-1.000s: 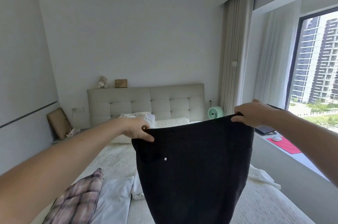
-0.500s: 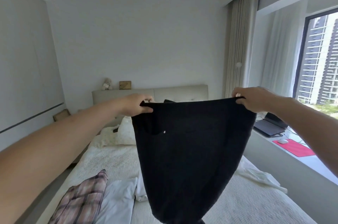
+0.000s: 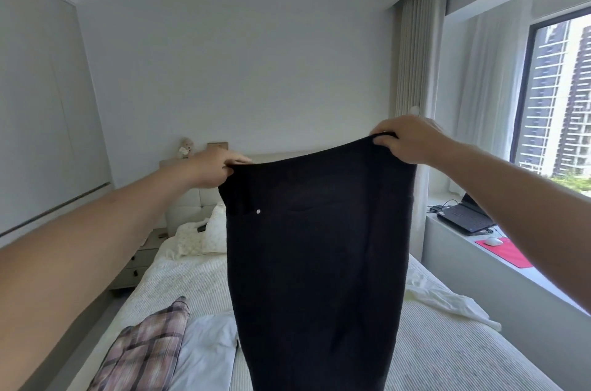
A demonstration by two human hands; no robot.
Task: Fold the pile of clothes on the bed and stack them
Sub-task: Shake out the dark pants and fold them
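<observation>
Now the black trousers (image 3: 316,262) were held higher above the bed (image 3: 447,355), waistband tilted, gripped by left hand (image 3: 214,170) and raised right hand (image 3: 406,138).

The trousers (image 3: 315,262) hanging mid-scene are plain black, broken only by one small white dot on their left side. On the near left of the bed lies a plaid garment (image 3: 144,349) checked in dusty pink, grey and dark brown lines, and just right of it a plain white garment (image 3: 204,352). The bedspread (image 3: 463,358) is off-white with fine ribbed stripes. Another cream-white garment (image 3: 447,301) lies on the right side. The far pillows (image 3: 204,234) are cream with a faint speckled pattern; the headboard (image 3: 188,205) is pale beige. On the right ledge sit a black laptop (image 3: 463,218), a red mat (image 3: 505,251) and a white mouse (image 3: 493,241).
</observation>
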